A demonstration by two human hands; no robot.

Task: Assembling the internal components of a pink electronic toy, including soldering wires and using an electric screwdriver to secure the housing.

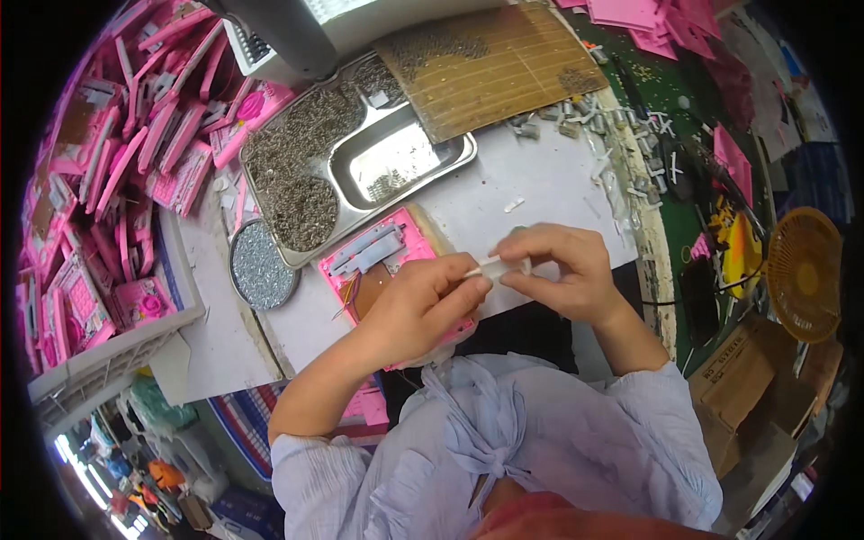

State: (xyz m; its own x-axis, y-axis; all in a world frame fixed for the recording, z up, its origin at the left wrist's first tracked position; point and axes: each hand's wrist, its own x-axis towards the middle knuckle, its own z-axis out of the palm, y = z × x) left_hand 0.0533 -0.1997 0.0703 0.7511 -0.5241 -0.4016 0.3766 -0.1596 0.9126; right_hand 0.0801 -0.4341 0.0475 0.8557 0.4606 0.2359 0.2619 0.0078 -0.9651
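Both hands pinch a small white plastic piece [500, 264] above an opened pink toy casing [382, 261] at a crowded assembly bench.

The left hand [416, 306] and right hand [560, 270] meet over the near edge of the white worktop [540, 180], each with fingers closed on 1 end of the white piece, which is held just off the bench between them. The pink casing lies under the left hand, its coloured wires showing. Behind it sits a metal tray [396, 162] heaped with small screws, and a round tin [262, 264] of silvery bits lies to its left. A white crate [117, 342] of pink casings fills the left side; a slatted brown board [495, 63] leans across the tray's far end.
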